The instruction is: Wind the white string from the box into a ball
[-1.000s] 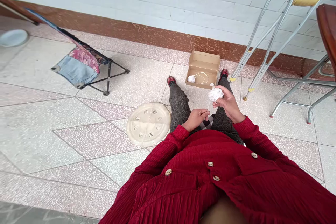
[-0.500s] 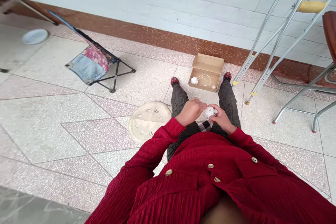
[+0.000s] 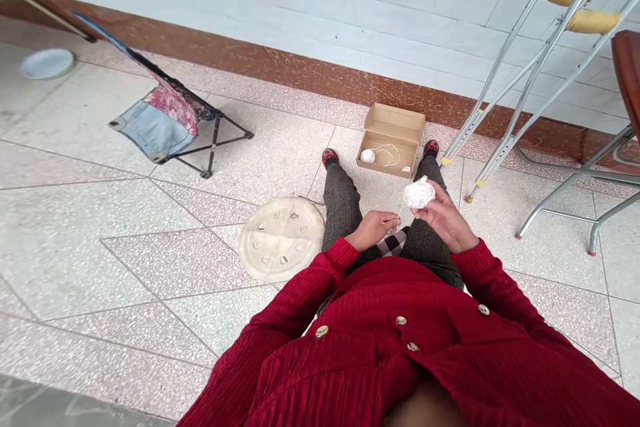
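Note:
My right hand (image 3: 445, 215) grips a ball of white yarn (image 3: 419, 193), held up above my right thigh. A short strand of yarn (image 3: 401, 208) runs from the ball down to my left hand (image 3: 376, 227), whose fingers are pinched on it over my lap. On the floor between my feet stands an open cardboard box (image 3: 385, 167). Inside it lie a second white yarn ball (image 3: 368, 156), a loose loop of string and a small white piece (image 3: 407, 170) at the right corner.
A round cream mat (image 3: 281, 240) lies on the floor left of my legs. Further left stands a folding chair (image 3: 165, 123), with a pale basin (image 3: 47, 63) beyond it. Crutches (image 3: 515, 107) lean on the wall at the right, beside a metal-legged chair (image 3: 570, 193).
My right hand has lifted the yarn ball up and to the right. My left hand has drawn away from the ball and lower, with the strand stretched between them.

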Tool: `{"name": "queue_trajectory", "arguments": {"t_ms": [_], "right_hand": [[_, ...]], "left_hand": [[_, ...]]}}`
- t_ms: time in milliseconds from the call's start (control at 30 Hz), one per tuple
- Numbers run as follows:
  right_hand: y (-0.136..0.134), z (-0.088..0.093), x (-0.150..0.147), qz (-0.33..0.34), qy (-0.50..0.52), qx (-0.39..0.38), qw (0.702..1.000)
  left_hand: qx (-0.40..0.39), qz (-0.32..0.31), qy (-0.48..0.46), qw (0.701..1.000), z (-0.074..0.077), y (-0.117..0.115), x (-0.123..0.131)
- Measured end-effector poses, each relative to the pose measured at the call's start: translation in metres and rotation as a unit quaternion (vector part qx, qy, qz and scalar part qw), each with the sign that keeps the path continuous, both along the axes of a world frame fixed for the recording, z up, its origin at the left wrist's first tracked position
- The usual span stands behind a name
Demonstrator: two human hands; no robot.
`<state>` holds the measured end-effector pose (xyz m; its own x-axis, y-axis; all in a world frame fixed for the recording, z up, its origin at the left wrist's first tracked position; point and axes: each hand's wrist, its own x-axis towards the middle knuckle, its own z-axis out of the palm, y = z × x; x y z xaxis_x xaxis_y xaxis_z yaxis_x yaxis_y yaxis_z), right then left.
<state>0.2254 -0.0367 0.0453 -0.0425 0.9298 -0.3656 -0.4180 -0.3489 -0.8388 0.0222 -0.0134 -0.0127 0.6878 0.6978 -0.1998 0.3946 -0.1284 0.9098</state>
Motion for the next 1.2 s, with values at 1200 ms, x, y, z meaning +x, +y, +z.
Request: {"name": "queue_trajectory", "arguments": {"t_ms": [1200], "right_hand": [[-0.021,-0.057,-0.021,0.112,-0.145,-0.012,0.983]], "left_hand": [[0.056,-0.033,0.009,0.998,0.071,0.035,-0.007]]}}
